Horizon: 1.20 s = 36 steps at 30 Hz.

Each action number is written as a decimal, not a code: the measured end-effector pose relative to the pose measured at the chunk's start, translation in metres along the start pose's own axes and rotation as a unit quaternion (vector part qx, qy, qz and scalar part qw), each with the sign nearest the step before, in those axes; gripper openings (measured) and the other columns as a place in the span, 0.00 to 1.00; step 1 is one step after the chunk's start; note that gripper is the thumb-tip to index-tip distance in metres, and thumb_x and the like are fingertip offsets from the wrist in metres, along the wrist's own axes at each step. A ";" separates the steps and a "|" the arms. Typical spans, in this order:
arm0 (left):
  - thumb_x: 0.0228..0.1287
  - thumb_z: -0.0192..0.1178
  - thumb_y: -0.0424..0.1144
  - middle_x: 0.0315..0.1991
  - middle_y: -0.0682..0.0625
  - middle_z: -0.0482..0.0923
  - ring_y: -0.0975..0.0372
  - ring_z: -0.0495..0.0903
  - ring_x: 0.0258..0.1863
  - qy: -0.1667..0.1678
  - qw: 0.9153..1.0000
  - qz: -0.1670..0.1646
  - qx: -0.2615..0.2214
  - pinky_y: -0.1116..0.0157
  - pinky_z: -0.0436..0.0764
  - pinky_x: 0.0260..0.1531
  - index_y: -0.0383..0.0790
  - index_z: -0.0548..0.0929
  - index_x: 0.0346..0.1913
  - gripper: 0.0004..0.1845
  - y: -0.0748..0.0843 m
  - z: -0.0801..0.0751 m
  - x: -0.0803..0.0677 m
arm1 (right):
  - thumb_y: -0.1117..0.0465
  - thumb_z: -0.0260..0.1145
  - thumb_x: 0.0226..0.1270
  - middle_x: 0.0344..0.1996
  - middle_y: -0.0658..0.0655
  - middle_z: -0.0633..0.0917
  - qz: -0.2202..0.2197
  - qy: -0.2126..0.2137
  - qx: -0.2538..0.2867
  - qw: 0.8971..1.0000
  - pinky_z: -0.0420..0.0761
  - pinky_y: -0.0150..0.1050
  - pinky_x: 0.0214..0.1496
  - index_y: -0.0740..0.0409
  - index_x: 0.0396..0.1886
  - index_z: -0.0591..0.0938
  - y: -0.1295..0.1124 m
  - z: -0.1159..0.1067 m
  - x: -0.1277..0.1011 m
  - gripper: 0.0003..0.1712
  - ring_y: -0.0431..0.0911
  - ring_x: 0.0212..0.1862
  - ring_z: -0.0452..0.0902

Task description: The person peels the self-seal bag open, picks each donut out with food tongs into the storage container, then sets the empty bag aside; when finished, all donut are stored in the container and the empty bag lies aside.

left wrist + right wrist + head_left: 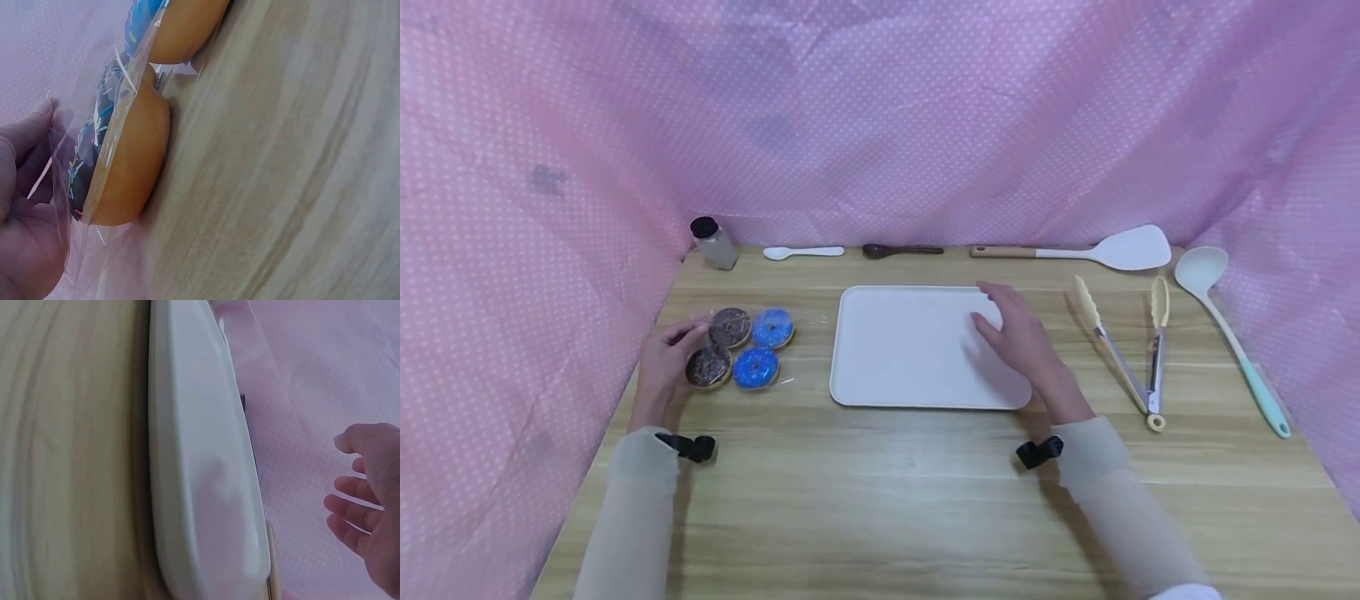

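Observation:
At the left of the table lie several toy donuts in clear plastic wrap: a pair with dark brown icing (pixel 730 327) and a pair with blue icing (pixel 756 367). My left hand (pixel 664 358) pinches the edge of the clear wrap (pixel 62 144) beside the brown donuts, thumb against fingertips. In the left wrist view a sprinkled brown donut (pixel 128 162) sits inside that wrap, on the wood. A white rectangular tray (pixel 910 350) lies flat at the middle. Over its right side hovers my right hand (pixel 1021 337), fingers spread and relaxed, holding nothing.
Along the back stand or lie a black-capped jar (pixel 715 244), a white spoon (pixel 803 252), a dark wooden spoon (pixel 902 250) and a white spatula (pixel 1075 250). To the right are spread tongs (pixel 1152 367) and a ladle (pixel 1232 333). Pink dotted cloth (pixel 880 125) surrounds the table.

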State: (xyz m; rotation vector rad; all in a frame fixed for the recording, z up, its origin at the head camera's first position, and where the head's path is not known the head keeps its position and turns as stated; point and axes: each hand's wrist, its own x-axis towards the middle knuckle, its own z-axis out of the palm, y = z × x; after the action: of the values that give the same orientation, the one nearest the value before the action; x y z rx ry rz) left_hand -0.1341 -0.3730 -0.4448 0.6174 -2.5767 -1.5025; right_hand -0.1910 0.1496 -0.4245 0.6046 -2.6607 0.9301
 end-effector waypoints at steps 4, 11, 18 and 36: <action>0.63 0.58 0.57 0.55 0.56 0.78 0.66 0.72 0.56 0.003 1.000 0.006 -0.001 0.70 0.72 0.57 0.39 0.81 0.55 0.27 -0.002 0.000 -0.003 | 0.63 0.64 0.65 0.56 0.69 0.76 0.025 0.020 0.011 0.999 0.71 0.57 0.58 0.66 0.65 0.68 0.017 -0.019 -0.014 0.30 0.62 0.56 0.72; 0.62 0.61 0.53 0.47 0.64 0.80 0.71 0.72 0.52 0.011 0.999 0.015 -0.030 0.81 0.71 0.47 0.38 0.83 0.51 0.24 -0.001 0.002 -0.003 | 0.65 0.65 0.63 0.57 0.74 0.72 0.104 0.034 0.020 0.994 0.66 0.63 0.58 0.69 0.67 0.64 0.052 -0.053 -0.045 0.35 0.67 0.58 0.67; 0.60 0.66 0.42 0.42 0.62 0.85 0.71 0.75 0.50 0.001 0.989 0.010 -0.147 0.83 0.73 0.44 0.38 0.85 0.45 0.14 0.000 0.004 -0.002 | 0.56 0.63 0.66 0.62 0.79 0.64 0.202 0.032 -0.050 0.978 0.59 0.67 0.62 0.69 0.71 0.56 0.079 -0.086 -0.073 0.41 0.72 0.63 0.58; 0.61 0.63 0.52 0.47 0.61 0.84 0.78 0.74 0.46 0.015 0.999 0.044 -0.022 0.83 0.72 0.44 0.44 0.85 0.48 0.19 -0.002 0.002 0.001 | 0.36 0.64 0.59 0.50 0.89 0.60 0.340 -0.056 -0.102 0.933 0.63 0.66 0.45 0.77 0.68 0.43 0.102 -0.103 -0.110 0.62 0.76 0.47 0.57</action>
State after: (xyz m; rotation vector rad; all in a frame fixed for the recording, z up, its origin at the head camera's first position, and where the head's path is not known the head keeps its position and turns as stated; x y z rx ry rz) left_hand -0.1345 -0.3725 -0.4473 0.5117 -2.5075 -1.5057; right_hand -0.1310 0.3206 -0.4416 -0.3573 -3.0669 0.7547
